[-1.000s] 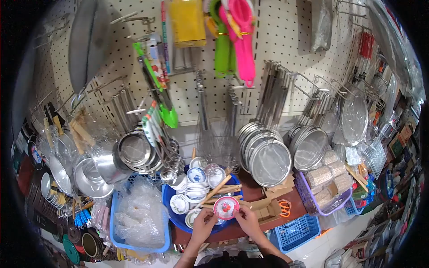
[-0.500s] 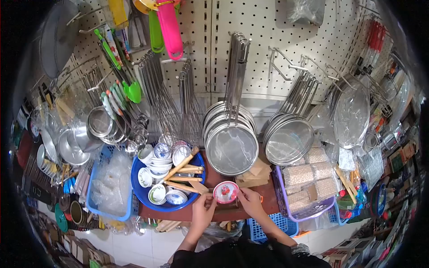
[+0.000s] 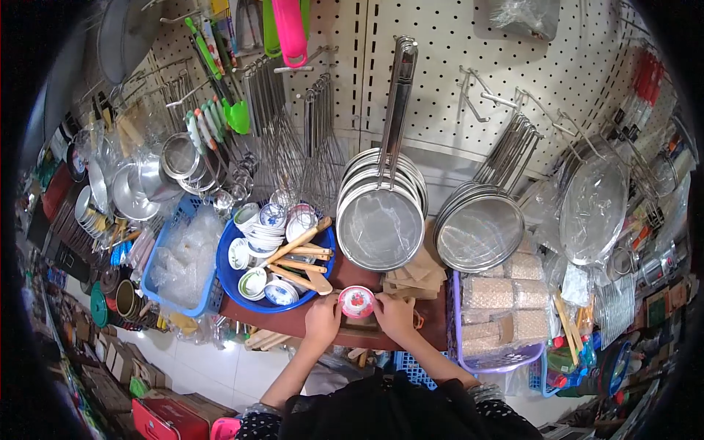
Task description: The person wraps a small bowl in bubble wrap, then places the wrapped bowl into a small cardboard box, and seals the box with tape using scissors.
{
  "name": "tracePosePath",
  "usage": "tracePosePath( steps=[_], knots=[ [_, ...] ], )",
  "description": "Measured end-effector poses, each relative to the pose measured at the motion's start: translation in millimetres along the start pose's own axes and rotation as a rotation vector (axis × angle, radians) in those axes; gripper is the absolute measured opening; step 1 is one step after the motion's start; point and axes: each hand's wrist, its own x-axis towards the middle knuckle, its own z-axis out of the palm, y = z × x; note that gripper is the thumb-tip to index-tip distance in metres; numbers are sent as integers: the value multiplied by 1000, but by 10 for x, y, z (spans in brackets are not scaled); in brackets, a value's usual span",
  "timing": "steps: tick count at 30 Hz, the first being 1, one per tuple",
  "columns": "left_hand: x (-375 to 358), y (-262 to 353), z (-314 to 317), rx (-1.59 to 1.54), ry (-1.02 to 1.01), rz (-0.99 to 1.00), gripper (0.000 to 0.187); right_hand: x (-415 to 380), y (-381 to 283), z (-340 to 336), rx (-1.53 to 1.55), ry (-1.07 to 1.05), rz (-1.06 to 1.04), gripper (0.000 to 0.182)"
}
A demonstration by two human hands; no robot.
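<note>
A small pink-rimmed dish (image 3: 357, 302) with a red flower pattern sits between my two hands, over the front of a reddish-brown shelf (image 3: 352, 275). My left hand (image 3: 323, 319) is closed at the dish's left edge, and my right hand (image 3: 394, 318) grips its right edge. To the left stands a blue basin (image 3: 224, 275) holding several small patterned bowls (image 3: 265, 242) and wooden-handled spatulas (image 3: 297, 251). One spatula's blade reaches close to my left hand. Brown cardboard pieces (image 3: 416, 277) lie just beyond my right hand.
Round strainers (image 3: 381, 227) hang on the pegboard (image 3: 433, 44) straight ahead, with more strainers (image 3: 480, 231) to their right. A purple basket (image 3: 458, 323) holds bubble-wrapped packs at right. Beyond the basin is a light blue basket (image 3: 209, 301) with plastic-wrapped items. Whisks (image 3: 282, 132) hang above the basin.
My view has tilted down and shifted. Both hands have moved forward with the dish, closer to the shelf and the cardboard. Both still hold it by its sides.
</note>
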Motion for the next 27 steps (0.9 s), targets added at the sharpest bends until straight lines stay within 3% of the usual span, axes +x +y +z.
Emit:
tracePosePath(
  steps=[4, 9, 19, 27],
  knots=[
    [-10, -37, 75, 259, -18, 56, 15, -28, -38, 52, -46, 101, -44, 13],
    [-37, -59, 179, 491, -101, 79, 13, -52, -44, 117, -261, 16, -75, 12],
    [-143, -213, 414, 532, -141, 117, 12, -134, -26, 371, -488, 62, -174, 13],
    [-128, -147, 371, 545, -269, 26, 15, -155, -128, 269, -478, -52, -151, 15]
  ],
)
